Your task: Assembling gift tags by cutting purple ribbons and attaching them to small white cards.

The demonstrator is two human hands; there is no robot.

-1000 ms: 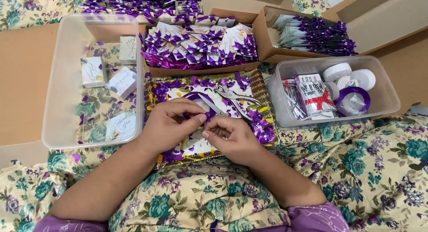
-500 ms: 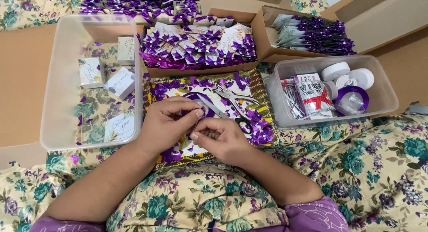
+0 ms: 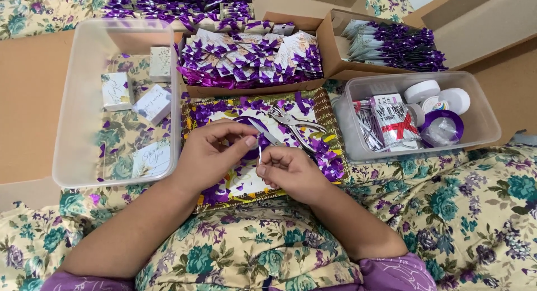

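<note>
**Two hands pinching a thin tie over a ribbon-strewn tray**

Two bare hands meet at the middle of the view, above a lap covered in yellow cloth with teal flowers (image 3: 246, 252). The left hand (image 3: 210, 151) and the right hand (image 3: 288, 171) are both closed in a fingertip pinch on one short, thin, pale wire tie (image 3: 259, 154), which stands nearly upright between them; just behind it, at the left thumb, sits a small piece of purple ribbon (image 3: 263, 141). By my reading, the step in hand is working the tie at the ribbon piece, and the next move would call for a firm, fine pinch from both hands, since the tie is slight and easy to drop.

Under the hands lies a flat gold-edged tray scattered with purple ribbon scraps (image 3: 327, 109), with a metal hole punch (image 3: 296, 126) lying on it just beyond the fingers. To the left stands a clear plastic tub holding small white printed cards (image 3: 61, 129). To the right, a second clear plastic tub (image 3: 486, 120) holds white round lidded pots, a spool of purple ribbon and a packet of ties. Farther off, a brown cardboard box of cards with purple bows (image 3: 251, 91) sits behind the tray, and another cardboard box of purple-bowed pieces (image 3: 330, 45) lies to its right.
</note>
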